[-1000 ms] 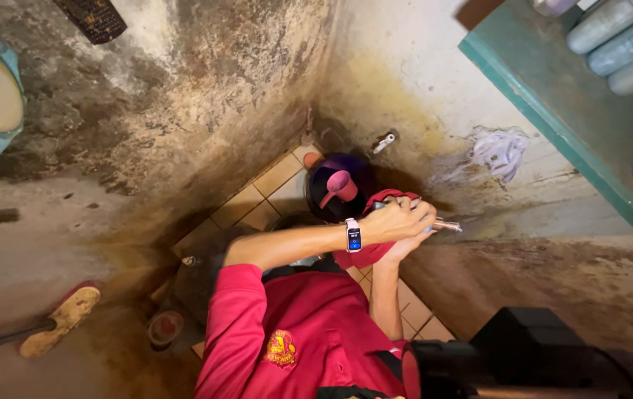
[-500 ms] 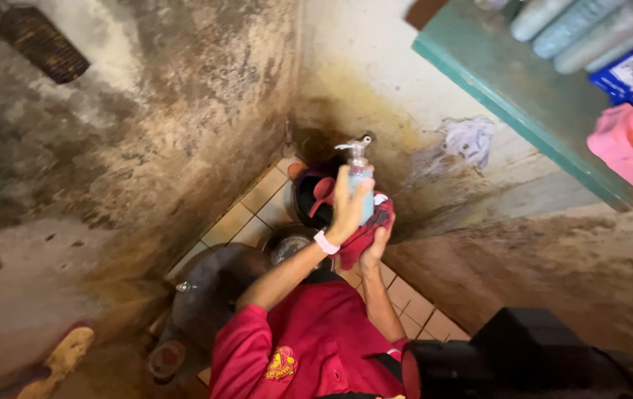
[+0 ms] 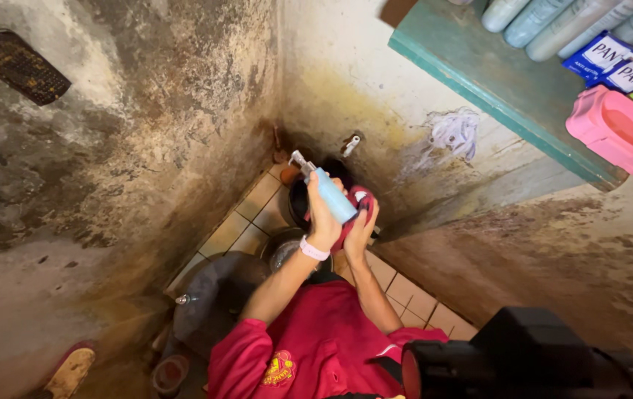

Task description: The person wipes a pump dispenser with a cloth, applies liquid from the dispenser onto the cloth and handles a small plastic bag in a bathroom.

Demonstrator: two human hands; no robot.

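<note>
Far left, a dark mesh grate [image 3: 17,66] hangs on the stained wall [image 3: 146,111], and down at the bottom edge a worn sandal [image 3: 71,372] sits on the grimy floor. Moving in, a grey bucket [image 3: 209,295] with a small tap stands beside the tiled floor [image 3: 246,222]. Now the centre: the left hand [image 3: 324,218], a pale wristband [image 3: 313,249] on its wrist, is wrapped around a light blue pump bottle [image 3: 333,193], fingers curled tight on its body, the bottle tilted so the pump head leans up and to the left. Right beside it the right hand [image 3: 361,229] is closed on a red cloth [image 3: 359,201], pressing it against the bottle's lower end, so bottle and cloth touch between the two hands, held in the air over a dark pot [image 3: 298,203] on the tiles. Just behind, a small white tap [image 3: 350,145] pokes out of the corner. Further right, a scrap of white rag [image 3: 453,133] clings to the wall under a green shelf [image 3: 494,81], which carries pale bottles [image 3: 531,18], blue and white sachets [image 3: 612,59] and a pink soap dish [image 3: 616,129]. At the bottom right, a black device [image 3: 531,355] fills the near corner.
</note>
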